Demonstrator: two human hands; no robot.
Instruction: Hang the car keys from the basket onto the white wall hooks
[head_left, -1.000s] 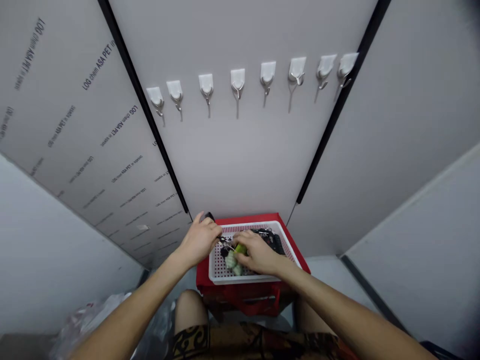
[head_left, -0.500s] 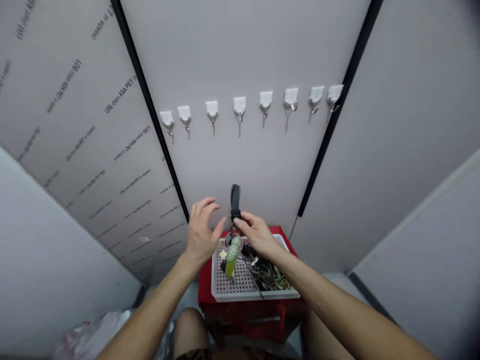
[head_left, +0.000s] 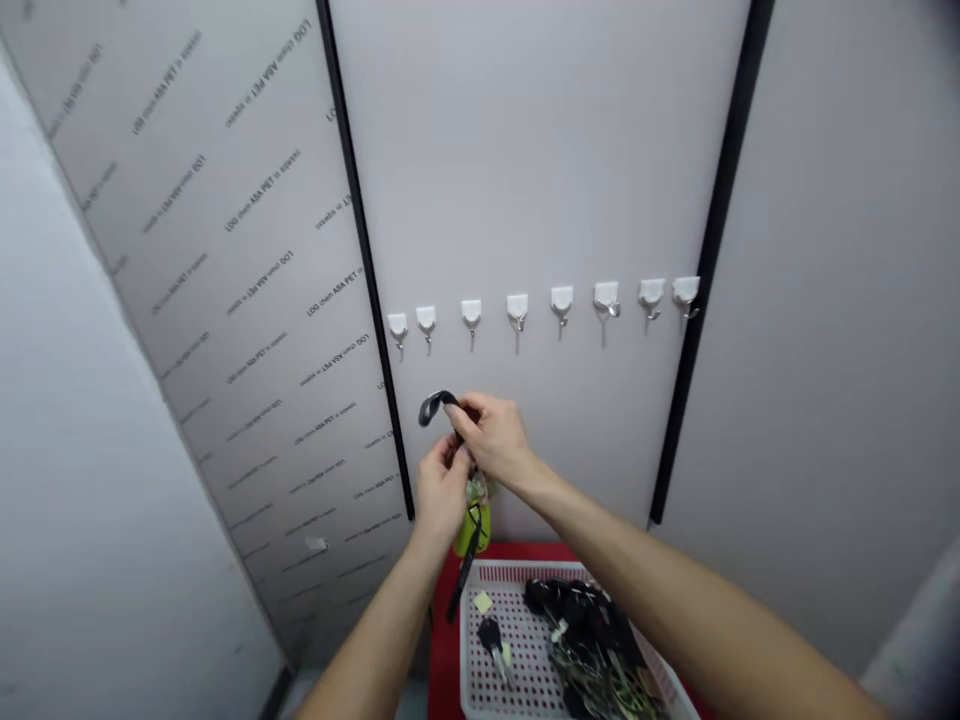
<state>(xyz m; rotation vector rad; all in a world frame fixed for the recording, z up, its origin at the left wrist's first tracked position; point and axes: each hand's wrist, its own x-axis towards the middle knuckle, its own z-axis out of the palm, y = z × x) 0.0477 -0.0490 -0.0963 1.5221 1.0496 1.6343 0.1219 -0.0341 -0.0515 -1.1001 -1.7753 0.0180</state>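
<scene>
A keychain with a black strap loop (head_left: pixel 433 406) is up in front of the wall, above the basket. My right hand (head_left: pixel 491 432) pinches the strap near its loop. Just below it, my left hand (head_left: pixel 442 485) is closed on the lower part of the same keychain, fingers partly hidden. From there hang a yellow-green tag (head_left: pixel 474 530), a pale beaded piece and a thin black strap (head_left: pixel 463 575). Beneath, a white perforated basket (head_left: pixel 466 650) holds a heap of keys (head_left: pixel 592 640) at its right and a single black-headed key (head_left: pixel 492 640) at its left.
A row of several white adhesive hooks (head_left: pixel 517 308) runs across the pale wall above my hands. Black strips (head_left: pixel 360 230) border this panel on both sides. The basket rests on a red surface (head_left: pixel 442 660). Small yellow paper bits (head_left: pixel 483 602) lie in the basket.
My left hand, open and apart before, has closed on the keychain below my right hand. The keychain has risen away from the basket, and its loop now bends left. The view has tilted up.
</scene>
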